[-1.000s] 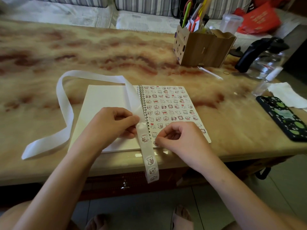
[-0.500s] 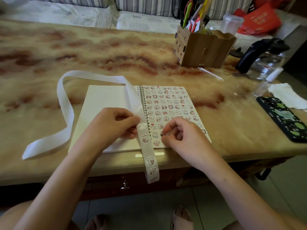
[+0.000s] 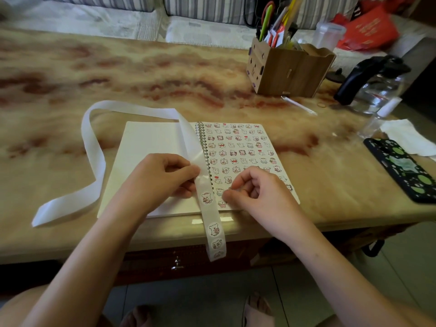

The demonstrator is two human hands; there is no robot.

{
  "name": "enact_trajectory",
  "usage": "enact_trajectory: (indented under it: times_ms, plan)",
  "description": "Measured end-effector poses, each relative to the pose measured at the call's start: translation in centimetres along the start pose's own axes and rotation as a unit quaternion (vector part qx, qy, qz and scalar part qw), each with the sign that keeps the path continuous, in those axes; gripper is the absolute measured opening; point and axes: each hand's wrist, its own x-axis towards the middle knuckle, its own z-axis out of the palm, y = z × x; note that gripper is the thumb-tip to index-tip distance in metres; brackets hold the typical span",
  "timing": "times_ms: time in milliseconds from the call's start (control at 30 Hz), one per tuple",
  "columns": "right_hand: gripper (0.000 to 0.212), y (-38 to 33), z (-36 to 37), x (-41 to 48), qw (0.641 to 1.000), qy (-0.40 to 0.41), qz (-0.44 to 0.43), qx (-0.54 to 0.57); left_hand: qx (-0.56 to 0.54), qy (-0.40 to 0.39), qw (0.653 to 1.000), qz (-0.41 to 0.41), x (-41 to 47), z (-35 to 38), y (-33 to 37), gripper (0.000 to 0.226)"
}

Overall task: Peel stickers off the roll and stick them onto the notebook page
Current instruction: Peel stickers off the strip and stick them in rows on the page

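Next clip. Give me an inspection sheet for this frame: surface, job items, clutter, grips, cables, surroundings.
Surface: marbled tan-and-red table, glossy.
Job's things: spiral notebook open, right page nearly full of stickers, left page blank; sticker strip crosses it and hangs over the table's near edge, its emptied length looping left.
Clutter: wooden pen holder, glass kettle, phone and tissue, all toward the right.
Grips: left hand pinches the strip beside the spiral; right hand has curled fingers, tips at the sticker page's lower left; a held sticker cannot be told.
Cables: nothing seen.
Surroundings: striped cushions behind the table; tiled floor below.
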Motion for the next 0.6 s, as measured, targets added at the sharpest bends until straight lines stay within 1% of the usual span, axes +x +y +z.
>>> enact_trajectory:
  times_ms: [100, 167, 333, 400, 467, 533, 600]
  plan:
    - [0.027, -0.2, 0.2, -0.2, 1.000, 0.007, 0.005, -0.026, -0.006, 0.000, 1.000, 0.000, 0.0, 0.0, 0.0, 0.013]
    - [0.022, -0.2, 0.3, -0.1, 0.999, 0.009, 0.003, -0.049, -0.008, -0.001, 1.000, 0.000, 0.0, 0.0, 0.0, 0.013]
    - [0.010, 0.0, 0.1, 0.0, 0.999, 0.008, -0.004, -0.043, -0.015, -0.004, 1.000, 0.003, -0.2, 0.1, 0.2, 0.012]
    - [0.006, -0.1, 0.0, -0.1, 1.000, 0.013, -0.008, -0.018, -0.026, -0.003, 1.000, 0.010, -0.3, 0.1, 0.4, 0.011]
    - [0.006, -0.5, -0.2, -0.3, 0.999, 0.025, -0.021, 0.030, -0.036, 0.001, 0.999, 0.026, -0.4, 0.1, 0.5, 0.011]
    - [0.008, -1.0, -0.3, -0.6, 0.996, 0.039, -0.051, 0.068, -0.039, 0.003, 0.998, 0.044, -0.4, 0.1, 0.6, 0.011]
    - [0.005, -1.6, -0.2, -0.9, 0.991, 0.044, -0.083, 0.095, -0.047, 0.005, 0.997, 0.055, -0.3, 0.2, 0.7, 0.011]
